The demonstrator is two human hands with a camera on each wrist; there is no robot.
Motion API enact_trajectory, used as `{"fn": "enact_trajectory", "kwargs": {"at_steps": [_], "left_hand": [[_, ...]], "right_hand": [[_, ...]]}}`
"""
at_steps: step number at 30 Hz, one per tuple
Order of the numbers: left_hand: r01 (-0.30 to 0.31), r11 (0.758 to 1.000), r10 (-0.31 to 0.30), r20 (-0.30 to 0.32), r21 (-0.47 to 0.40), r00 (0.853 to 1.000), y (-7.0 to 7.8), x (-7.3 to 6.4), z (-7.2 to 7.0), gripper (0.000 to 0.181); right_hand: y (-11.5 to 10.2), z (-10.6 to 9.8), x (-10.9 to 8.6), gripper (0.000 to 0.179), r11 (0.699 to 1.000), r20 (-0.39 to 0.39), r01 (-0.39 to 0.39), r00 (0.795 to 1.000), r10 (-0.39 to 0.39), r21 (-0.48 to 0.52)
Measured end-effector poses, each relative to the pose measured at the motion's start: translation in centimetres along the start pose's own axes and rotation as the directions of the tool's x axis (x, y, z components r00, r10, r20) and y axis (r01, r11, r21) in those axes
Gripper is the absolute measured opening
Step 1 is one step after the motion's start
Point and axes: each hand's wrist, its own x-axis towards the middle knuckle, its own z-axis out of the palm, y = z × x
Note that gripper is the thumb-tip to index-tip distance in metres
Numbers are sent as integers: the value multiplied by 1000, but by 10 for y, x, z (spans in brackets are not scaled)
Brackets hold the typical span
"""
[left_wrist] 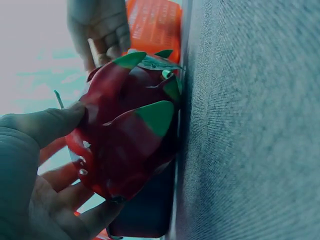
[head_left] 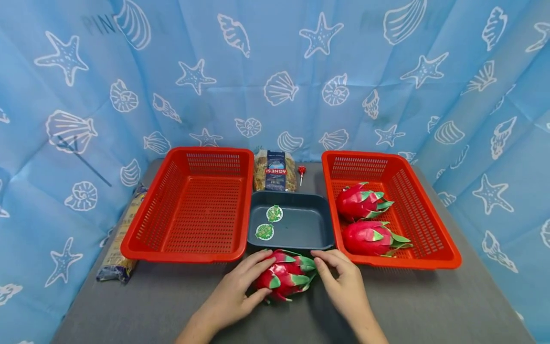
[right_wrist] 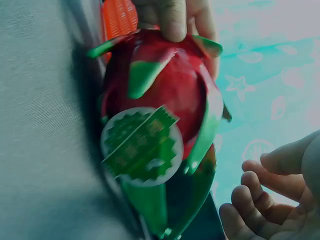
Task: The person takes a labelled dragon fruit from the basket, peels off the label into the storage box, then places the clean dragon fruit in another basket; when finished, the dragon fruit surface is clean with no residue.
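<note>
A red dragon fruit [head_left: 285,276] with green-tipped scales lies on the table in front of the dark tray [head_left: 307,222]. My left hand [head_left: 238,286] grips it from the left, thumb on the near side and fingers over the far side. My right hand [head_left: 343,279] is beside the leafy end; in the right wrist view its loosely bent fingers [right_wrist: 245,197] stand apart from the fruit. On the leafy end sits a round green-and-white sticker [right_wrist: 142,146], seen in the right wrist view. Two similar stickers, the upper [head_left: 274,213] and the lower [head_left: 264,231], lie in the tray.
The right red basket [head_left: 447,258] holds two dragon fruits, one farther [head_left: 358,203] and one nearer [head_left: 369,237]. A left red basket [head_left: 202,210] flanks the tray. Behind are an Agnesi pasta bag [head_left: 275,172] and a lollipop [head_left: 301,172]. A long yellow packet [head_left: 118,248] lies far left.
</note>
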Motion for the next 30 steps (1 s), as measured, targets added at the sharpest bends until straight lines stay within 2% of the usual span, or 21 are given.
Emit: {"fn": "enact_trajectory", "kwargs": {"at_steps": [3,7,10,12,14,17,19,22,24,26,28,30], "left_hand": [[-3,1000,2,-43,-22,999,0,0,1,54],[31,996,-39,-100,-79,994,1,0,2,45],[73,984,-91,-107,-160,990,3,1,3,42],[107,964,-131,-84,-242,988,5,2,3,40],[145,932,-170,-48,-334,984,6,2,3,38],[211,859,-233,12,-467,972,8,6,3,36],[258,809,-282,36,-527,959,8,9,2,35],[331,729,-368,65,-599,927,8,15,-1,36],[377,681,-421,85,-628,903,8,18,-2,38],[406,639,-455,105,-654,884,8,20,-2,40],[422,620,-476,111,-661,873,10,22,-2,41],[427,619,-486,106,-659,867,12,23,0,40]], "right_hand": [[3,-2,-6,21,999,18,-22,1000,23,-26],[8,-4,-10,22,998,33,-54,998,55,-26],[10,-6,-11,22,996,37,-86,995,88,-34],[10,-7,-11,22,993,42,-106,993,108,-48],[10,-8,-12,22,993,47,-106,993,109,-52],[10,-9,-11,21,995,50,-86,995,89,-49],[11,-10,-11,21,997,44,-65,997,66,-40],[12,-10,-11,21,999,37,-36,999,37,-19],[13,-10,-12,20,1000,41,-12,999,12,-1],[13,-10,-12,19,1000,54,16,998,-16,11],[13,-10,-13,18,999,71,49,996,-49,2],[12,-9,-14,19,997,83,66,995,-63,-30]]}}
